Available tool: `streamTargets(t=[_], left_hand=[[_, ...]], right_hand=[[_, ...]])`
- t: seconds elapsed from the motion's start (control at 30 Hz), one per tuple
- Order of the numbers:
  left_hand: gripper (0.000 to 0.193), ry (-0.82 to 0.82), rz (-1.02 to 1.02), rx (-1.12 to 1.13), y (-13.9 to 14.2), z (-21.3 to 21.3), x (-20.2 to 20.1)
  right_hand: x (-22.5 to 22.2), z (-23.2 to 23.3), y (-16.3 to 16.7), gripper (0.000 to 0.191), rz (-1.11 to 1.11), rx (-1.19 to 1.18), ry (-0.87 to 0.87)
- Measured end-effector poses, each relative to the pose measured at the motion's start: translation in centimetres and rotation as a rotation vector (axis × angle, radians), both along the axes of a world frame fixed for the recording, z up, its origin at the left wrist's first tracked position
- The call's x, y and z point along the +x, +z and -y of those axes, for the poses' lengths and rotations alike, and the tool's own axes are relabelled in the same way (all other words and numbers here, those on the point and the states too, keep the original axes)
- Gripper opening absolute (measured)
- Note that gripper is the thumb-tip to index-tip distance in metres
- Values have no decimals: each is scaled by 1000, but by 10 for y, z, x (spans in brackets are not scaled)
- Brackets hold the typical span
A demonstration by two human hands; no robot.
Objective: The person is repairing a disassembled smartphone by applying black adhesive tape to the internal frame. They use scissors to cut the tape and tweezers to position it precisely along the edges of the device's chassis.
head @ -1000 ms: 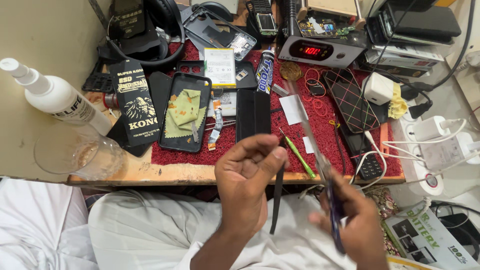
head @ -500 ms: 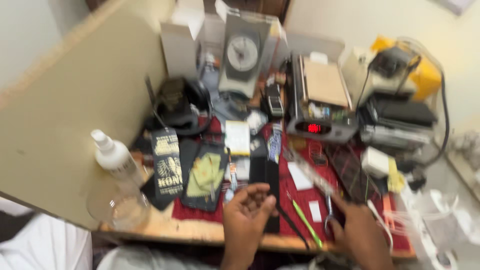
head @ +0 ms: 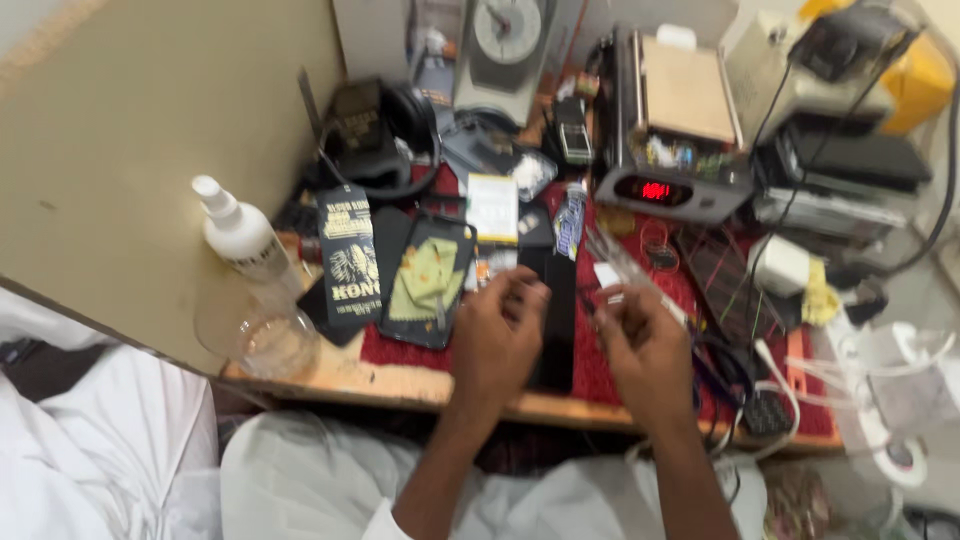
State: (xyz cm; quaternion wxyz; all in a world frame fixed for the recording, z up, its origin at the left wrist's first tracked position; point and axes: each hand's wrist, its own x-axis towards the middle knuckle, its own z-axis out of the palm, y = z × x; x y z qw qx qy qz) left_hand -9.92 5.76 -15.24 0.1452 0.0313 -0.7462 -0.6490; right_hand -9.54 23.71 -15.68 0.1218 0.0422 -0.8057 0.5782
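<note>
Hands meet over the near middle of the counter [head: 330,375]. The right hand [head: 650,350] pinches a thin clear strip [head: 625,262] that slants up and away to the far left; it looks like film, though blur keeps that from being certain. The left hand [head: 497,335] hovers just beside it, fingers curled; whether it pinches anything cannot be told. Beneath them lies a dark phone [head: 556,320] on the red mat [head: 620,375]. For a clean job, a light grip at the strip's edges and keeping it level would serve best. Room is tight: a phone with a green cloth [head: 428,280] lies just left, a spray bottle [head: 243,237] and clear bowl [head: 255,335] farther left, a heating unit with red display [head: 668,190] beyond, cables [head: 735,365] to the right. The counter's near edge sits right under the wrists.
</note>
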Motion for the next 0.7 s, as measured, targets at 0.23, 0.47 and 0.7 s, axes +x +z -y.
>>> streamTargets(t=[0.23,0.47,0.7], left_hand=[[48,45,184,-744,11,-8,4],[61,41,127,-583,3,-16,-7],[36,-77,-125,-209,17,-19,5]], right_hand=[[-8,7,-29,17,171,-201,26],[9,25,-28,26,13,-7,-147],[7,14,-9,47,91,-477,-53]])
